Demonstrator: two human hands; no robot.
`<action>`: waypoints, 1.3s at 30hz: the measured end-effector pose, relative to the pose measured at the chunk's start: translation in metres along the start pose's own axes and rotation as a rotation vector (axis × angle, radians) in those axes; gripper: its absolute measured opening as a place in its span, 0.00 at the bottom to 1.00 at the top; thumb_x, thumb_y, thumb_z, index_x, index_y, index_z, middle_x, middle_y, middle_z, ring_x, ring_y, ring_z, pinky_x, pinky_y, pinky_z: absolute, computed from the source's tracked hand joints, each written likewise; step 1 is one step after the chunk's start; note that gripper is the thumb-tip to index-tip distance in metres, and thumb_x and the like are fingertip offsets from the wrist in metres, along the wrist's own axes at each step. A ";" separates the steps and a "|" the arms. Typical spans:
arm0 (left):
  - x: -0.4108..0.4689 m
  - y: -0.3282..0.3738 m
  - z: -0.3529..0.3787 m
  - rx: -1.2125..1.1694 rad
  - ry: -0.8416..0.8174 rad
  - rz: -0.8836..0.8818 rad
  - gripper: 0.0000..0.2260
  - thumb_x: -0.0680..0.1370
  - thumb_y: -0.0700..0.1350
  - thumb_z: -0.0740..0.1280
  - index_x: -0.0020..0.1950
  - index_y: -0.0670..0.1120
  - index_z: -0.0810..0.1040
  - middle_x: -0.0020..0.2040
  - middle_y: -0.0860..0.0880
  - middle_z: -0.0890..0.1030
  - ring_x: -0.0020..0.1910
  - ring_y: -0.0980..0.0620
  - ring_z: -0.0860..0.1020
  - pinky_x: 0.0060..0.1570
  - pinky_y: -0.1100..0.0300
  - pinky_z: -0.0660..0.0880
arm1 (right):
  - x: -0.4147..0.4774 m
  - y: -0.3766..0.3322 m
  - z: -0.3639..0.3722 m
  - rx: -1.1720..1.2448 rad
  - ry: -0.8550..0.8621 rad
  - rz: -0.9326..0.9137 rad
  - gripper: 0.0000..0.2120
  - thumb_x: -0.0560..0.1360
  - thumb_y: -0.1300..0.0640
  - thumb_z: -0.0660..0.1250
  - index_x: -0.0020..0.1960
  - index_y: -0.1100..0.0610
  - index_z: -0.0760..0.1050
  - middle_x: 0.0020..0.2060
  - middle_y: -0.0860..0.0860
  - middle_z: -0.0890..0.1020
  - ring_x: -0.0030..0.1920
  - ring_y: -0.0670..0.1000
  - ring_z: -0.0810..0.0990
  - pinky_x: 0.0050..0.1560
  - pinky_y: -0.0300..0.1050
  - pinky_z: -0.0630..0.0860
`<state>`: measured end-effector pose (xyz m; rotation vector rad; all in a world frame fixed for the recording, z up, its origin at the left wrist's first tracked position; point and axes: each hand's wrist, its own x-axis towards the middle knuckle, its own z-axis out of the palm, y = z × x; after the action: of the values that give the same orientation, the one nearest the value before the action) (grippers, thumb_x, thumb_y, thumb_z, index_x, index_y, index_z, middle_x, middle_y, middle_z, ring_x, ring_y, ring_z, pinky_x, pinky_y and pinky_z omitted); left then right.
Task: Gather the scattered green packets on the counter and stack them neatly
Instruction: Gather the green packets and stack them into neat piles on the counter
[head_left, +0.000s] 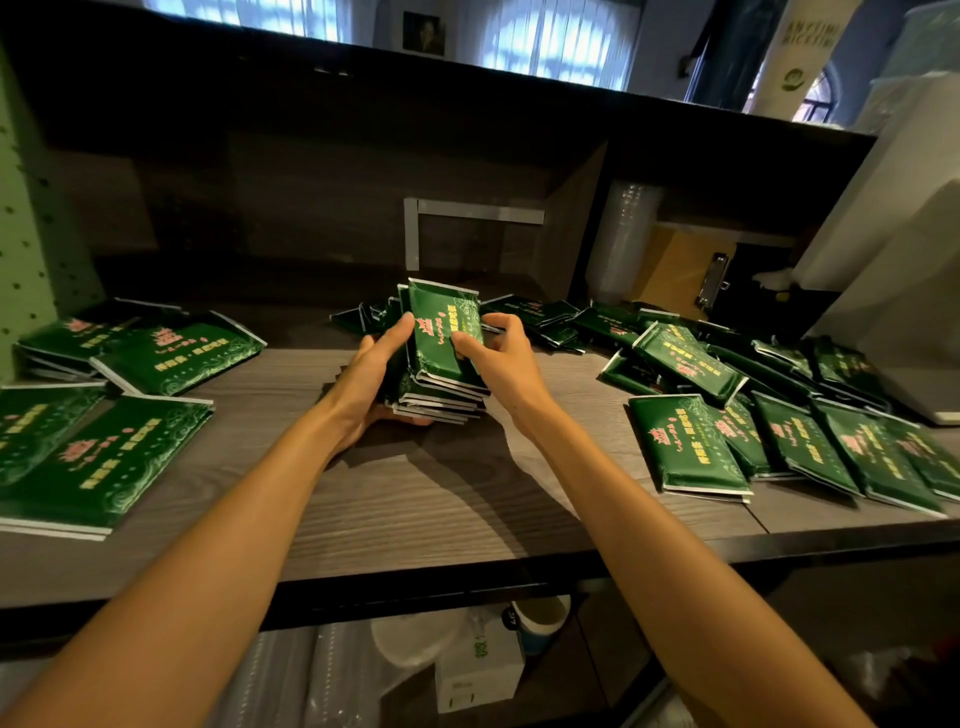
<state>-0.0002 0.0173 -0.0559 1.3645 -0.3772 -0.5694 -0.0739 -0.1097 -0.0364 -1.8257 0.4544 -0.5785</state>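
Note:
A stack of green packets (441, 358) with silver edges is held tilted above the middle of the wooden counter (395, 499). My left hand (371, 376) grips its left side and underside, thumb on the top packet. My right hand (498, 358) grips its right side, thumb pressed on the top face. Loose green packets (691, 358) lie scattered on the right of the counter, with a flat one (688, 447) nearest. Stacked green packets (98, 457) lie at the left, with more (176, 351) behind them.
A white appliance (904, 291) stands at the far right. A stack of clear plastic cups (621, 239) and a clipboard (696, 270) sit in the back shelf. Cups and a white box (478, 670) lie under the counter. A green pegboard panel (26, 218) borders the left.

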 end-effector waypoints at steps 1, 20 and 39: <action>-0.001 0.000 0.000 0.018 -0.023 -0.018 0.47 0.62 0.70 0.70 0.74 0.49 0.61 0.72 0.42 0.66 0.58 0.42 0.78 0.35 0.49 0.80 | 0.000 0.000 -0.001 -0.041 -0.003 -0.022 0.27 0.76 0.54 0.67 0.70 0.59 0.60 0.57 0.54 0.77 0.52 0.47 0.74 0.43 0.35 0.70; -0.011 0.000 0.023 0.084 -0.135 -0.049 0.20 0.76 0.46 0.66 0.64 0.45 0.62 0.51 0.44 0.79 0.44 0.47 0.81 0.30 0.55 0.81 | -0.026 0.041 -0.077 -1.073 0.019 0.438 0.34 0.80 0.44 0.52 0.77 0.58 0.41 0.76 0.62 0.49 0.75 0.66 0.42 0.71 0.65 0.38; 0.000 0.000 0.009 -0.087 0.099 0.029 0.23 0.75 0.45 0.68 0.66 0.44 0.62 0.55 0.43 0.78 0.46 0.46 0.81 0.32 0.52 0.81 | -0.002 0.019 -0.047 -0.716 -0.049 0.073 0.32 0.76 0.54 0.66 0.74 0.61 0.56 0.72 0.59 0.63 0.69 0.58 0.64 0.63 0.48 0.67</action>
<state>-0.0058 0.0099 -0.0543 1.2967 -0.2883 -0.4864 -0.1034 -0.1503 -0.0425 -2.4794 0.7573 -0.3343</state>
